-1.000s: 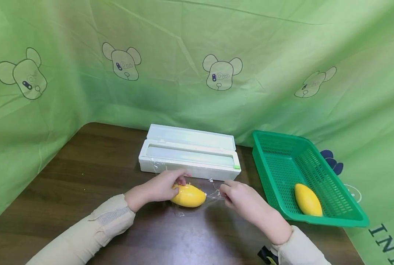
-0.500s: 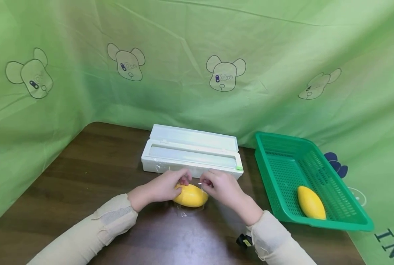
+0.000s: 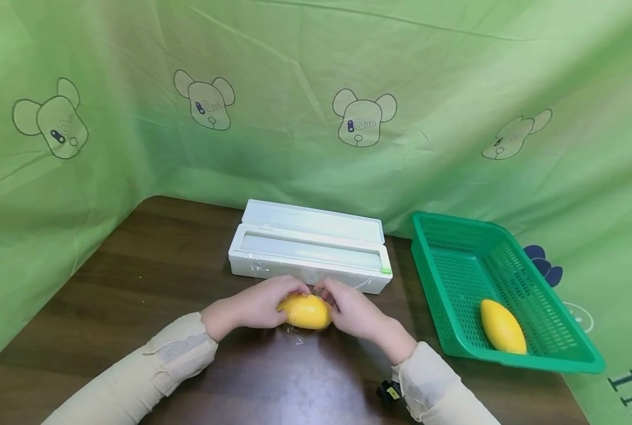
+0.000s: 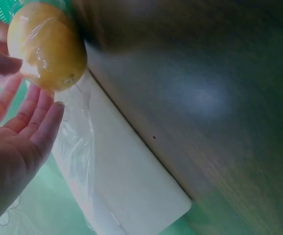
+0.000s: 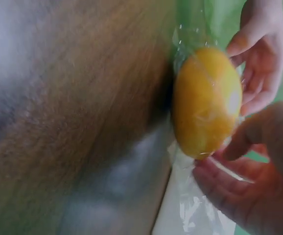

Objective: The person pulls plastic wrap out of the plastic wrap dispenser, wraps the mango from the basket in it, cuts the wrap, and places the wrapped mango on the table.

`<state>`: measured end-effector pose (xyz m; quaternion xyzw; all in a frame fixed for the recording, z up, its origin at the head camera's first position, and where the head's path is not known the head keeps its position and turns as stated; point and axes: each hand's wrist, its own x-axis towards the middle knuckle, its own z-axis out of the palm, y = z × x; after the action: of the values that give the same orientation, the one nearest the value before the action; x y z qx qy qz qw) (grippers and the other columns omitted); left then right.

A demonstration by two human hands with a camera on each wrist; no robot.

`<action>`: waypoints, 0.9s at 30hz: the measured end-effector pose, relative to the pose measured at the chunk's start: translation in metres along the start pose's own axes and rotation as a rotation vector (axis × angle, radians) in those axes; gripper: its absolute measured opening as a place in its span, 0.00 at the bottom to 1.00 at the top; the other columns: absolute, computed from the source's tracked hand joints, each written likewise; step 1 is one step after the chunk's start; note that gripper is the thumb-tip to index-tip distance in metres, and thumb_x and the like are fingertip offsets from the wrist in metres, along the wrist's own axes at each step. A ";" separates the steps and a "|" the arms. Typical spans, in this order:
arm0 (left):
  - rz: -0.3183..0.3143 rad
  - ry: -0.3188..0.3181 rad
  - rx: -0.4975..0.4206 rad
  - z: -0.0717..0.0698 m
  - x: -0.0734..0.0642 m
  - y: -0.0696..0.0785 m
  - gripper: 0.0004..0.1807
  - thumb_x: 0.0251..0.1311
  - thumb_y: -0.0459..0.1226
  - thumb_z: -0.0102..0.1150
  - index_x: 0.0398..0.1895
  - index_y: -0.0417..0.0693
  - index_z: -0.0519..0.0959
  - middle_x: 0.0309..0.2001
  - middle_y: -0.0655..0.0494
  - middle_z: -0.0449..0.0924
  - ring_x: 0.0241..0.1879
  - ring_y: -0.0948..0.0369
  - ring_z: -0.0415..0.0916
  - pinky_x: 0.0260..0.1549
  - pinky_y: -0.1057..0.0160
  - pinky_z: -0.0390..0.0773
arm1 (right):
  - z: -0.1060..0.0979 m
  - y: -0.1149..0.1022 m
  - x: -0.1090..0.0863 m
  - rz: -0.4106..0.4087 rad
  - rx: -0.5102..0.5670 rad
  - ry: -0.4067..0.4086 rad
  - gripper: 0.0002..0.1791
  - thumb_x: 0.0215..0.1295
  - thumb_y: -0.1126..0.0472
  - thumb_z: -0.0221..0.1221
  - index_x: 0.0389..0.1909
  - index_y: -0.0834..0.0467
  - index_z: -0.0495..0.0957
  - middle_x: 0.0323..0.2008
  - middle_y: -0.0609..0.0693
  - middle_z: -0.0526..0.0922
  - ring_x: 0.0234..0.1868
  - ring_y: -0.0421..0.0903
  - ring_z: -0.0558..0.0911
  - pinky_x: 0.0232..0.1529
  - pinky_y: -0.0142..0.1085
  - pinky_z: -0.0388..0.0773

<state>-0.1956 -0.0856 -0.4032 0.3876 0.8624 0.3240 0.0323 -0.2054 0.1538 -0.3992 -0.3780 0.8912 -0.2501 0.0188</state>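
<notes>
A yellow mango (image 3: 306, 311), partly covered in clear cling film, is between both hands in front of a white cling film box. My left hand (image 3: 265, 302) grips its left end, thumb on the near side and fingers behind. At the right end, my right hand (image 3: 355, 310) holds the fruit with bent fingers. Shiny film shows over the mango (image 4: 46, 46) in the left wrist view, where fingertips of the left hand (image 4: 19, 132) meet its lower end. The right wrist view has the right hand (image 5: 254, 171) at the mango's lower end (image 5: 207, 103).
The white cling film box (image 3: 308, 270) stands lid-up behind the hands, film trailing over its front. To the right, a green basket (image 3: 427, 295) contains another mango (image 3: 503, 327). A small black object (image 3: 387, 391) is by the right sleeve. Green curtain (image 3: 284, 159) surrounds the brown table (image 3: 188, 248).
The right hand, first drawn out to the right with film, came left to the mango and now holds its right end. The left hand stayed on the fruit.
</notes>
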 end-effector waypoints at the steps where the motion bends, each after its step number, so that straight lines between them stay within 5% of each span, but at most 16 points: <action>1: -0.005 -0.002 0.010 0.000 -0.001 0.000 0.25 0.50 0.20 0.62 0.55 0.38 0.78 0.52 0.49 0.79 0.52 0.53 0.76 0.56 0.52 0.75 | 0.000 -0.001 -0.002 -0.013 -0.014 -0.024 0.23 0.56 0.80 0.57 0.54 0.65 0.75 0.44 0.55 0.81 0.45 0.51 0.81 0.48 0.44 0.80; 9: -0.078 -0.016 0.056 0.006 -0.003 -0.006 0.36 0.43 0.25 0.78 0.61 0.43 0.77 0.56 0.50 0.74 0.54 0.51 0.72 0.55 0.49 0.75 | 0.009 -0.004 -0.008 0.013 -0.093 -0.073 0.39 0.51 0.63 0.79 0.62 0.65 0.72 0.55 0.57 0.73 0.52 0.53 0.78 0.55 0.48 0.78; 19: 0.010 -0.041 0.024 -0.003 0.002 -0.017 0.29 0.51 0.29 0.77 0.58 0.40 0.80 0.58 0.50 0.80 0.58 0.52 0.76 0.60 0.52 0.74 | 0.010 -0.001 -0.008 -0.004 -0.096 -0.034 0.36 0.59 0.55 0.75 0.64 0.65 0.74 0.62 0.57 0.72 0.57 0.53 0.78 0.58 0.48 0.77; 27: -0.053 -0.113 -0.159 -0.018 -0.004 -0.026 0.27 0.58 0.34 0.74 0.63 0.43 0.80 0.58 0.53 0.82 0.55 0.58 0.78 0.56 0.57 0.78 | 0.001 0.004 -0.013 -0.013 -0.037 -0.096 0.36 0.68 0.52 0.68 0.71 0.63 0.69 0.63 0.56 0.77 0.62 0.53 0.76 0.63 0.50 0.73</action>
<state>-0.2154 -0.1104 -0.4053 0.3785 0.8408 0.3680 0.1199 -0.1986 0.1647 -0.4042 -0.3954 0.8913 -0.2155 0.0529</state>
